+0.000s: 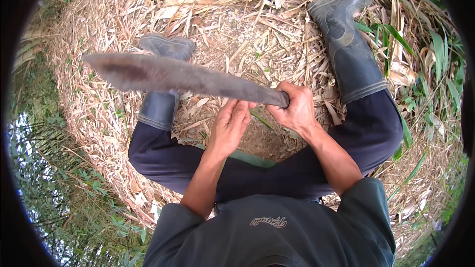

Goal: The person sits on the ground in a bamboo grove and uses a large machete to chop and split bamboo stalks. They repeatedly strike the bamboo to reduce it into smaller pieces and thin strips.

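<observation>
A machete (183, 75) with a long, worn, brown-stained blade stretches across the view, its broad tip out to the left above my left boot. My right hand (297, 110) is wrapped round its handle end, and the grip itself is mostly hidden in my fist. Just under the blade, my left hand (230, 124) has thumb and fingers drawn together. The blade covers its fingertips, so whatever they pinch cannot be made out. A thin green stalk (261, 118) shows between my two hands.
Dry leaves and bamboo-like litter (237, 44) cover the ground. My rubber boots, left (161, 109) and right (349, 44), stand wide apart. A green object (252, 159) lies between my thighs. Green plants (438, 64) grow at the right, with brush (64, 188) at the left.
</observation>
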Available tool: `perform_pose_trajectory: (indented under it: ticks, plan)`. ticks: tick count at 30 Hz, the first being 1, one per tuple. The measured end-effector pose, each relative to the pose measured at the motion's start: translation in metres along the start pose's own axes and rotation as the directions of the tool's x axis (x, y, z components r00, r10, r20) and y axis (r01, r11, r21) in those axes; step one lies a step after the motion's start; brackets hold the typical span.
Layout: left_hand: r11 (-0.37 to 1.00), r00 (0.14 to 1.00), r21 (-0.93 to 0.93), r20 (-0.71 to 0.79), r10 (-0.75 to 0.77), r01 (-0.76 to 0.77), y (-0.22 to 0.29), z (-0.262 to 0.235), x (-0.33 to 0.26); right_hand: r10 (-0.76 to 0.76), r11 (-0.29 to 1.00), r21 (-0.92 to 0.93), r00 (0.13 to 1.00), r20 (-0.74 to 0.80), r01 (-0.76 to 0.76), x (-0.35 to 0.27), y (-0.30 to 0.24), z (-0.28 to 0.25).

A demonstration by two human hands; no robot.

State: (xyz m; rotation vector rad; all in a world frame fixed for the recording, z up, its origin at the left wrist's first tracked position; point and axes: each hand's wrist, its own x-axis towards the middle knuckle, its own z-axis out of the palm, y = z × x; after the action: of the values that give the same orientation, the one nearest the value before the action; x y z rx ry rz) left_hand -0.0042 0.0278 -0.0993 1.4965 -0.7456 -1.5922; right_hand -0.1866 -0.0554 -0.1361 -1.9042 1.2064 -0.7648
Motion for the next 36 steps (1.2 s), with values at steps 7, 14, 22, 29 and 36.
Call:
perform_pose_trajectory:
  ticks: [7, 14, 22, 29, 36]
  plan:
    - [0.996, 0.998, 0.061, 0.001, 0.068, -0.068, -0.015, 0.013, -0.008, -0.28, 0.954, -0.117, 0.96, -0.026, 0.275, -0.001, 0.006, -0.005]
    - [0.986, 0.991, 0.097, 0.016, 0.131, -0.132, -0.017, 0.015, -0.016, -0.268, 0.954, -0.128, 0.963, 0.04, 0.271, -0.003, 0.003, -0.005]
    - [0.692, 0.852, 0.553, 0.067, 0.519, -0.465, -0.031, 0.017, -0.012, -0.299, 0.945, -0.121, 0.953, 0.054, 0.303, -0.001, -0.001, -0.005]
    - [0.824, 0.883, 0.381, -0.037, 0.467, -0.42, -0.001, 0.045, -0.034, -0.344, 0.934, -0.091, 0.938, 0.033, 0.346, 0.0, -0.004, -0.005]
    - [0.777, 0.879, 0.488, -0.043, 0.476, -0.397, 0.005, 0.048, -0.03, -0.359, 0.929, -0.086, 0.933, 0.019, 0.359, 0.002, -0.006, -0.007]
